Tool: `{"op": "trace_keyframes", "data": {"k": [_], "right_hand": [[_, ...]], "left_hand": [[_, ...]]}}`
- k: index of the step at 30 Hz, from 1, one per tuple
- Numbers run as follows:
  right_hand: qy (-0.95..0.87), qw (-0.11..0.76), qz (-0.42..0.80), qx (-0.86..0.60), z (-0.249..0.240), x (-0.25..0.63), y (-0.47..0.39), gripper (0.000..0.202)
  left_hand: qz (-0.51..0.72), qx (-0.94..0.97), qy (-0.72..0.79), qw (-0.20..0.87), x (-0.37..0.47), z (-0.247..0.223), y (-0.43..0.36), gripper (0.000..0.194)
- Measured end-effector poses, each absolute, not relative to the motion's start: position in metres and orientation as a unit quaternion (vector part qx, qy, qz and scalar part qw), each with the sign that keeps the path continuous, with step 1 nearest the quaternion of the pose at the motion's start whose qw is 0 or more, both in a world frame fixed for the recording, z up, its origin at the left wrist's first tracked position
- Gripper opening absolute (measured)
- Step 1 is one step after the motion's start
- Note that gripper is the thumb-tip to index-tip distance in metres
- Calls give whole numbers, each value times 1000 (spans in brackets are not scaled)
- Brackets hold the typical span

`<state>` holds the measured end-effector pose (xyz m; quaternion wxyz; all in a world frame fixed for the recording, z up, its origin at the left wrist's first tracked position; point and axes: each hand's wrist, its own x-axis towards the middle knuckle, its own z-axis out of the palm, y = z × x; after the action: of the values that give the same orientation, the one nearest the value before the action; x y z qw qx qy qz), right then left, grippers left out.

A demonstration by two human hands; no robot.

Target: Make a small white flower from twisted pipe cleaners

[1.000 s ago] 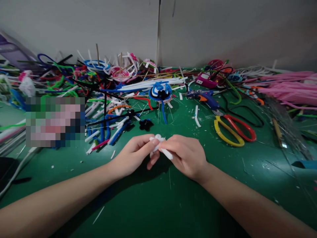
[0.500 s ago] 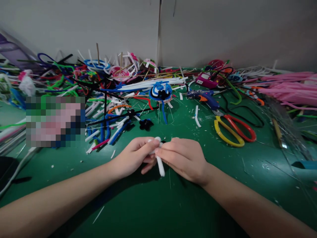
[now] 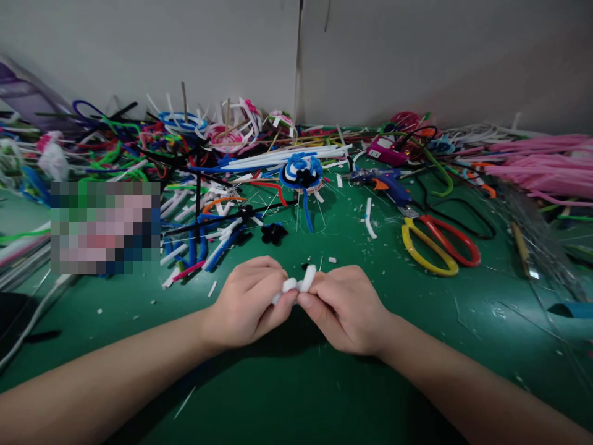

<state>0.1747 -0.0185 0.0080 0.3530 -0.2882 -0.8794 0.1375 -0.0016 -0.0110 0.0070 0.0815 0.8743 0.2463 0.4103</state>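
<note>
A short white fuzzy stem (image 3: 308,279) is bent between my two hands, low in the centre of the view. My left hand (image 3: 252,301) pinches its left part, where a rounded white end shows above the thumb. My right hand (image 3: 347,307) is closed on the right part, and a short white piece sticks up beside its fingers. The two thumb tips almost meet below the stem. The fingers hide much of it. Just beyond the hands lie a small black bit and a small white scrap (image 3: 332,260).
Beyond the hands are a blue-and-white coiled piece (image 3: 301,173), black flower shapes (image 3: 273,233) and many cut stems. Scissors with yellow and red handles (image 3: 428,247) and a blue glue gun (image 3: 391,188) lie to the right. Pink stems (image 3: 546,167) fill the far right.
The white stem's free end pointed down toward me; now a short end points up and away. Both hands have turned, with thumbs nearer each other, still pinching the stem.
</note>
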Motion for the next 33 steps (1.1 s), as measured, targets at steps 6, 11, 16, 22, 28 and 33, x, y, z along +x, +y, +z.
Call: {"op": "trace_keyframes", "data": {"k": [6, 11, 16, 22, 28, 33], "right_hand": [[-854, 375, 139, -333, 2, 177, -15, 26], [-853, 393, 84, -333, 1, 182, -11, 22], [-811, 427, 121, -381, 1, 185, -2, 24], [-842, 338, 112, -407, -7, 182, 7, 19], [-837, 316, 140, -423, -10, 181, 6, 17], [-830, 315, 145, -437, -13, 180, 6, 15]], "left_hand": [[410, 889, 189, 82, -2, 7, -15, 26], [400, 889, 203, 94, -2, 3, -14, 19], [396, 896, 153, 128, 0, 1, -14, 19], [376, 906, 142, 133, 1, 0, -16, 20], [378, 904, 146, 135, 2, 0, -16, 22], [377, 904, 146, 140, 2, 0, -16, 22]]}}
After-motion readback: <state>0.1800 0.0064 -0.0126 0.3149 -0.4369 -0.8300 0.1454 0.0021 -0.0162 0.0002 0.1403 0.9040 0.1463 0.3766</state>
